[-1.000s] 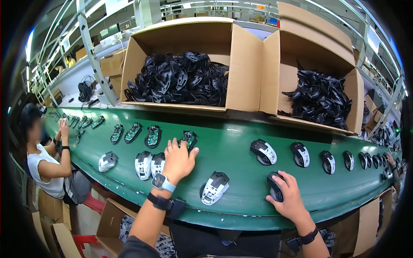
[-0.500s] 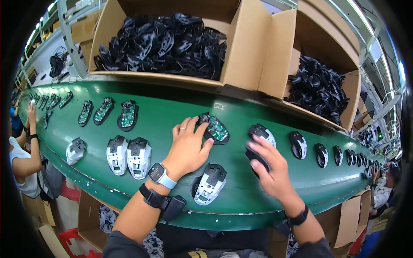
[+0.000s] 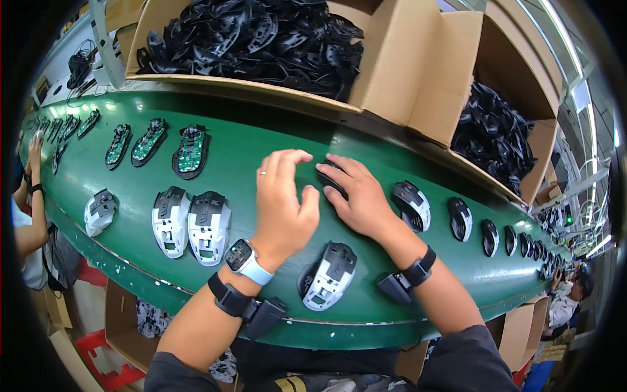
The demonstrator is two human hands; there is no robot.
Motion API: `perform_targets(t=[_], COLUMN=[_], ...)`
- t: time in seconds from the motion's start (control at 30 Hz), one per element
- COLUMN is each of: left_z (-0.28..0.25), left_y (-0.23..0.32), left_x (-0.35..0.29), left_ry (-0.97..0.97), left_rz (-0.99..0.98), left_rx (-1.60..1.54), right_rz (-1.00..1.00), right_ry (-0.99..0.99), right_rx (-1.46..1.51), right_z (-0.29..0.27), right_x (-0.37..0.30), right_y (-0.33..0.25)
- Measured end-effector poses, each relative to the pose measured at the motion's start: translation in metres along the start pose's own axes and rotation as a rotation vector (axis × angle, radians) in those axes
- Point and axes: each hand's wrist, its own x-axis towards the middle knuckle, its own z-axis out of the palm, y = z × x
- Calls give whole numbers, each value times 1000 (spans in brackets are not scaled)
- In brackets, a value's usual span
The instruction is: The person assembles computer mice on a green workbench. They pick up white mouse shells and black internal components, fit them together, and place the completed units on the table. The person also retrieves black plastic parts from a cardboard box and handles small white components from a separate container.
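My right hand (image 3: 358, 196) is closed over a dark, curved mouse shell part (image 3: 332, 176) at the middle of the green work surface; the fingers hide much of it. Close by on its left is my left hand (image 3: 284, 202), thumb and fingers apart, holding nothing. The circuit-board mouse base seen there earlier does not show; whether it lies under the right hand I cannot tell. Nearer me, between my forearms, sits a white and grey mouse shell (image 3: 330, 277) with a black edge on its left. A black and white mouse (image 3: 412, 205) lies right of my right hand.
Two cartons, a large one (image 3: 385, 59) and another (image 3: 545, 140), hold black plastic parts behind the surface. Circuit-board bases (image 3: 191, 151) and white-grey shells (image 3: 209, 227) lie left; several mice (image 3: 460, 219) line the right. Another person's arm (image 3: 32, 196) reaches in at far left.
My right hand has moved left and away from me with the dark part, to where the board base was. My left hand has lifted off that base and opened.
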Motion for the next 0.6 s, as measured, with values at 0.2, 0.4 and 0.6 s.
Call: perform_targets(t=[0.2, 0.4, 0.6], left_z=[-4, -24, 11], left_y=[16, 123, 128], left_x=[4, -47, -52], left_ry=[-148, -714, -771], left_rz=[-128, -92, 73], left_rx=[4, 399, 293], right_rz=[-123, 74, 288], right_ry=[192, 609, 232], right_rx=[-40, 13, -504], right_z=[-56, -181, -272], right_x=[-33, -77, -50], right_y=[-11, 50, 252])
